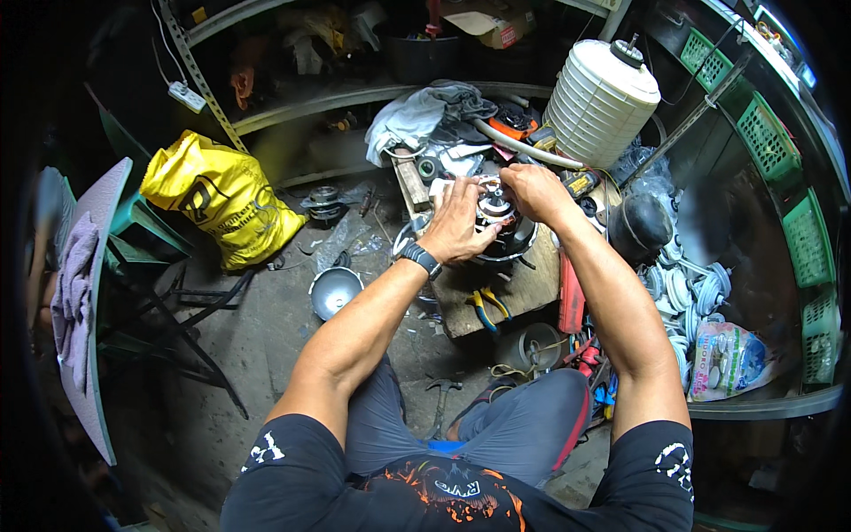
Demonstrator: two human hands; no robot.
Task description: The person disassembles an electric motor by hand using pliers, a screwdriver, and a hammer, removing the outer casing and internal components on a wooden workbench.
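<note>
Seated low on a concrete floor, both forearms reaching up toward 12 o'clock, meeting over a round motor assembly (498, 232) on a wooden board (523, 288).

Left hand (456, 226), with a dark wristwatch (420, 258) on the wrist: fingers curled loosely around the 9 o'clock side of the assembly, thumb pressing on the rim, steadying more than lifting. Right hand (534, 191): fingertips pinched close together at the top, near 1 o'clock of the assembly, on some small part too tiny to identify; cannot tell whether a wire or a screw.

Probably heavy for its size, being metal and winding; stiff body, no give. Likely greasy, so somewhat slippery on the smooth outer ring. Thin wires and terminals on top probably fragile, better not to pull there. Best hold: around the dark outer ring, from both sides, palm low.

Appearance: round, dark ring outside, pale silver-white middle with a coppery tint, mostly hidden under the hands.

Around, from left to right: yellow sack (222, 199) at 9 o'clock, well apart; small metal bowl (335, 291) near the board at 8 o'clock; pliers with yellow handles (487, 306) on the board at 6 o'clock; white ribbed canister (601, 99) at 2 o'clock; dark round cover (638, 226) just beside at 3 o'clock.
</note>
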